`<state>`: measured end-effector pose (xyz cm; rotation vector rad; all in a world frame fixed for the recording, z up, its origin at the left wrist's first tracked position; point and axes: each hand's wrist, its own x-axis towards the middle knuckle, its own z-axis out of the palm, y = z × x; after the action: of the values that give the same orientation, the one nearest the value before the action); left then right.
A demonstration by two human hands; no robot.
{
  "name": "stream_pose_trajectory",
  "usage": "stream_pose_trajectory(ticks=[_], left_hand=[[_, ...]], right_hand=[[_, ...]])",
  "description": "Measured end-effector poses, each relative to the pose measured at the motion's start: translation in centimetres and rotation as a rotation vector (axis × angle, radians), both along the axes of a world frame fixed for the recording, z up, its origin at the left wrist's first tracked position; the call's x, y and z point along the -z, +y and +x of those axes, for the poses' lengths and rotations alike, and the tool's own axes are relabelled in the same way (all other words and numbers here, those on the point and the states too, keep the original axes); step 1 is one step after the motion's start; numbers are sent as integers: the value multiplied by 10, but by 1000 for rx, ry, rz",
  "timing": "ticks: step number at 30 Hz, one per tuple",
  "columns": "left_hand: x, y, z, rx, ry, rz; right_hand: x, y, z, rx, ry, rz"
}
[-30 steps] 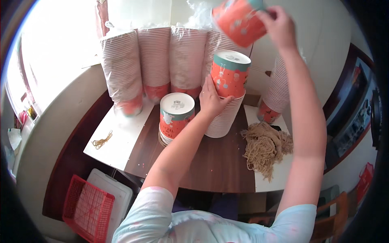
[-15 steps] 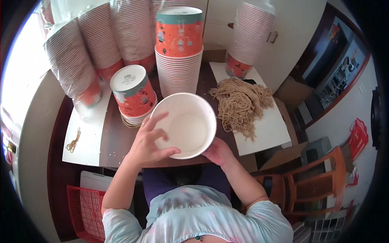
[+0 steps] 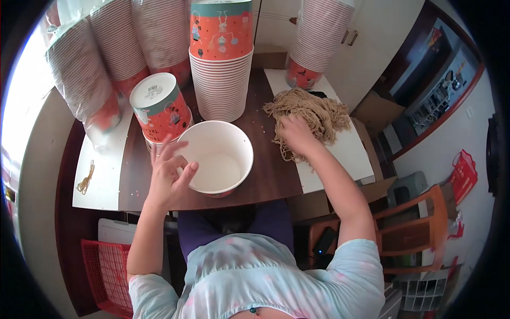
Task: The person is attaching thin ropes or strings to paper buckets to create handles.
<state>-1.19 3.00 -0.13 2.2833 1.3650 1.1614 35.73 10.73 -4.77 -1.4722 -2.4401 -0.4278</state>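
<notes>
A large paper bucket (image 3: 220, 159), white inside, stands mouth up near the table's front edge. My left hand (image 3: 169, 173) is at its left rim, fingers apart and partly bent, holding nothing I can see. To the right, my right hand (image 3: 297, 135) is closed on strands at the front of a tangled heap of tan cord (image 3: 326, 114); its fingertips are partly hidden there. Behind the white bucket, an orange and green bucket (image 3: 159, 109) sits upside down on others. A tall upside-down stack of buckets (image 3: 220, 80) rises beside it.
Plastic-wrapped bucket stacks (image 3: 79, 69) line the back left, and another stack (image 3: 321, 37) stands at the back right. A small bundle of cord (image 3: 86, 178) lies on the left white panel. Below are a red basket (image 3: 106, 271) and a wooden chair (image 3: 409, 228).
My right hand has let go of the bucket and moved right to the cord heap. The bucket has come down onto the table. My left hand has drawn back a little to the left.
</notes>
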Motion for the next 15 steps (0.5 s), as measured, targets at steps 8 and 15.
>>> stream_pose_trajectory(ticks=[8,15], left_hand=[[-41,-9,3,16,-109,90],[-108,50,91,337,-251,-470]], right_hand=[[-90,18,6,-71,543,-44],[-170,37,-6,-72,1073,-558]])
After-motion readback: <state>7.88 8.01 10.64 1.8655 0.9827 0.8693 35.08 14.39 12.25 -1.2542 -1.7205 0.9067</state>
